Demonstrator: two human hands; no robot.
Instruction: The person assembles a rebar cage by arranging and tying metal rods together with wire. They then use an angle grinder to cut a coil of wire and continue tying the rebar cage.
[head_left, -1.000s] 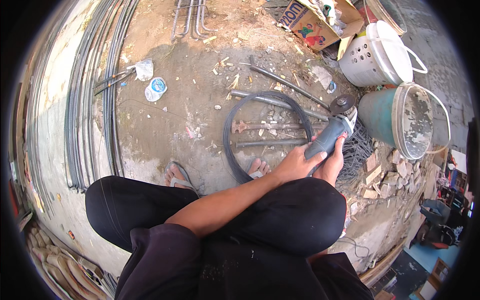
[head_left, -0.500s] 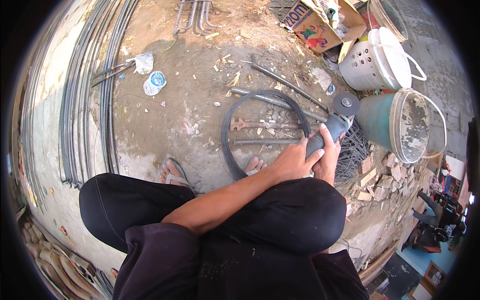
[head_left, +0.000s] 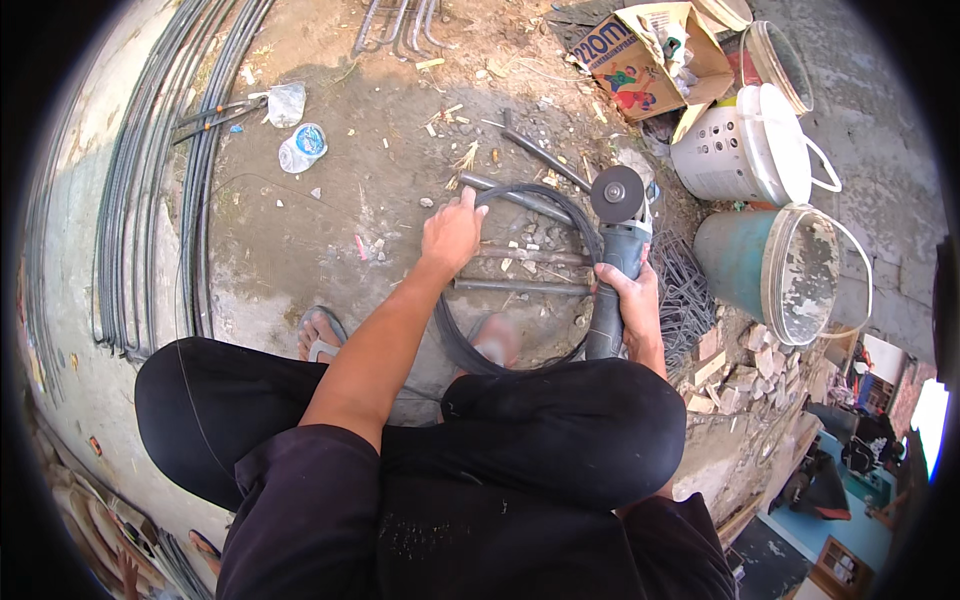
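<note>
Right grip (head_left: 628,300) clenched on angle grinder (head_left: 612,262), disc (head_left: 617,194) pointed far. Left grip (head_left: 452,232) laid on wire coil (head_left: 520,280), fingers curled, grasp not confirmed. Steel rods (head_left: 520,286) crossed under coil.

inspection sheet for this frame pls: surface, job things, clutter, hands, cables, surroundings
Surface: bare dirt ground, strewn with chips and rubble.
Job's things: angle grinder, disc up; rods lying inside a black wire coil.
Clutter: pliers, crushed bottle, cardboard box, white bucket, green bucket.
Grippers: left hand on the coil's far rim; right hand gripping the grinder body.
Cables: nothing seen apart from the coil.
Surroundings: long rebar bundle on the left; brick rubble on the right.
</note>
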